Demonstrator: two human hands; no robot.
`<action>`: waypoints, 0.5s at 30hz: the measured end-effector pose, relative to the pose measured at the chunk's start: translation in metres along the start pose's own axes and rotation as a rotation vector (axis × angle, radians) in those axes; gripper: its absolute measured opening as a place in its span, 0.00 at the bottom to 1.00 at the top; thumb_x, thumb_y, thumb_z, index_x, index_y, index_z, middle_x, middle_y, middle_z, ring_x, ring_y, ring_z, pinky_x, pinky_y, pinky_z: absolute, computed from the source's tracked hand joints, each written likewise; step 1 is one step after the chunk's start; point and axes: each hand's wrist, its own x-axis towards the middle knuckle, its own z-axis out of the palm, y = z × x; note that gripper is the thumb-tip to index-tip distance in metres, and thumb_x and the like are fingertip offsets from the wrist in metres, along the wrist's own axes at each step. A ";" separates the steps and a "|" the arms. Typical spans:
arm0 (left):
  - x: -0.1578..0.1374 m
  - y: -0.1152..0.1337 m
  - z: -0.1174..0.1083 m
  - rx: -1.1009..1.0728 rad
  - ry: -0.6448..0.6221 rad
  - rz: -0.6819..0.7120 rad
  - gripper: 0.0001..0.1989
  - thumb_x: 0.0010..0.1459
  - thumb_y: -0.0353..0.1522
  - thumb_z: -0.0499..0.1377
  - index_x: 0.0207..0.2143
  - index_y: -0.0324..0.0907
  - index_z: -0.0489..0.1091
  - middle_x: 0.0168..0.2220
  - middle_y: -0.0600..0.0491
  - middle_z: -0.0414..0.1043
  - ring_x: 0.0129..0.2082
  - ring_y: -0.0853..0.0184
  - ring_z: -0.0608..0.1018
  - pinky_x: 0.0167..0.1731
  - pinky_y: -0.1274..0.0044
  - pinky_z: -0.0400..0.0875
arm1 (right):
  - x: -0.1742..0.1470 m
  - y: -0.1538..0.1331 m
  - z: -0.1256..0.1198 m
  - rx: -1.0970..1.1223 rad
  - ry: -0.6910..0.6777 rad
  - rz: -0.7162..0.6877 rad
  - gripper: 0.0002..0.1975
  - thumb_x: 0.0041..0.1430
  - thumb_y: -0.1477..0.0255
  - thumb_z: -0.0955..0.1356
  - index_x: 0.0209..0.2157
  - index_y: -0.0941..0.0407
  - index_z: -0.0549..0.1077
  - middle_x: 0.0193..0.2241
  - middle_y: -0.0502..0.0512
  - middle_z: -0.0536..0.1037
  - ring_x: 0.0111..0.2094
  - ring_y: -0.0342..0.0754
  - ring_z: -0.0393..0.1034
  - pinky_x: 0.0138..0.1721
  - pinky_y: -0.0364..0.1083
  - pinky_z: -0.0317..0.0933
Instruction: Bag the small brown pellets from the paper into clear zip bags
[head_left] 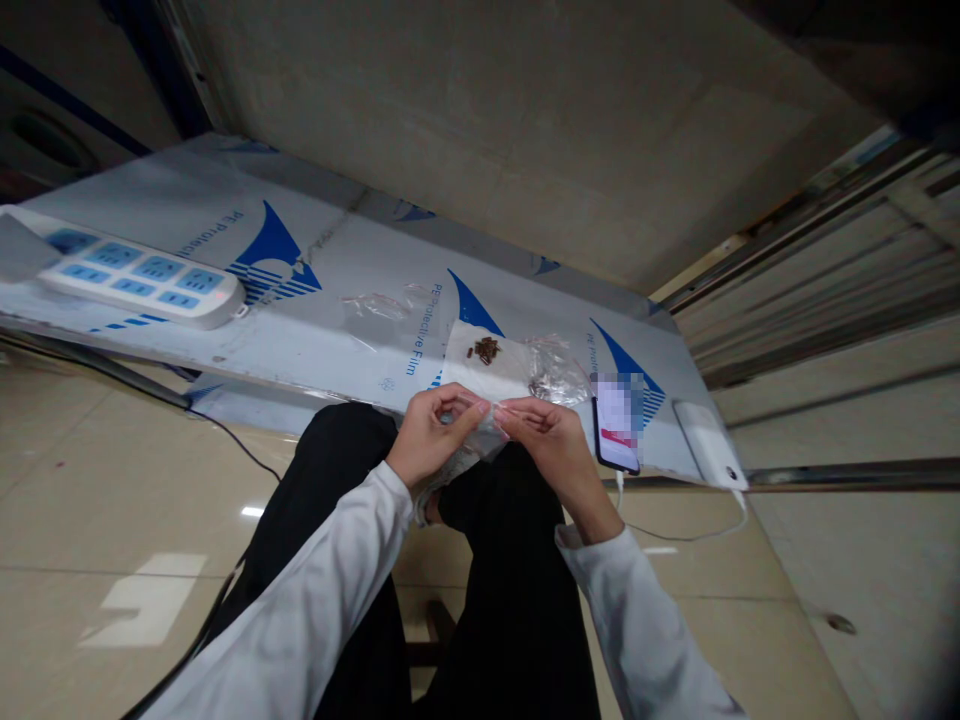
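My left hand (439, 425) and my right hand (546, 432) meet just off the table's near edge, thumbs and fingertips pinched together. Between them is a small clear plastic bag (486, 442), its lower part hanging over my lap. Just beyond my fingers lies a white sheet of paper (499, 378) bearing a little heap of small brown pieces (487, 350). To the right of the paper, a crumpled clear plastic bag (564, 372) has some dark small pieces at its lower left. Whether the bag in my hands holds anything is too unclear to say.
The table (330, 340) is covered in printed protective film. Thin clear plastic bags (379, 305) lie left of the paper. A phone (617, 425) and a white power bank (711, 445), joined by a cable, rest at the right. A power strip (142, 275) occupies the left end.
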 end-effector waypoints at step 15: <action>-0.001 0.005 0.002 0.018 -0.072 -0.095 0.13 0.47 0.38 0.66 0.26 0.36 0.75 0.26 0.49 0.77 0.25 0.70 0.76 0.29 0.79 0.70 | -0.014 0.002 0.000 -0.135 -0.090 -0.146 0.11 0.54 0.62 0.70 0.29 0.56 0.74 0.23 0.48 0.74 0.25 0.42 0.66 0.30 0.42 0.60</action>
